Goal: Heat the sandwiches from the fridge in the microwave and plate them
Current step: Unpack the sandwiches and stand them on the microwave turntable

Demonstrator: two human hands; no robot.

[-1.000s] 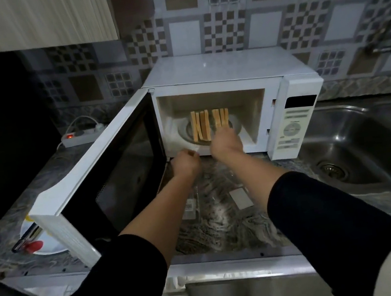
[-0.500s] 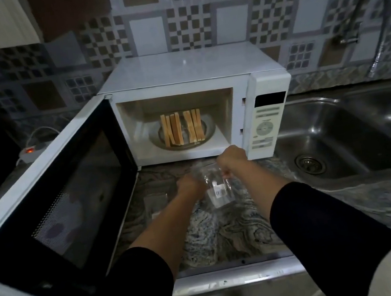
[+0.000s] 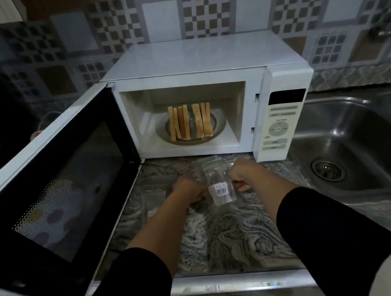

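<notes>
Two sandwiches (image 3: 190,125) stand on edge on the glass turntable (image 3: 219,126) inside the white microwave (image 3: 201,55), whose door (image 3: 50,184) is swung wide to the left. In front of it, over the marbled counter, my left hand (image 3: 189,192) and my right hand (image 3: 244,175) grip the two sides of a clear plastic sandwich pack (image 3: 217,185) with a barcode label. Both hands are closed on its edges. A second clear pack (image 3: 155,197) lies on the counter just left of my left hand.
A steel sink (image 3: 367,147) with its drain (image 3: 328,169) lies to the right of the microwave. The open door blocks the counter on the left. A power strip with a red light (image 3: 38,132) sits behind the door. Patterned tiles cover the wall.
My hands came out of the microwave, leaving the sandwiches on the turntable, and took hold of the clear pack on the counter. The camera moved closer and lower.
</notes>
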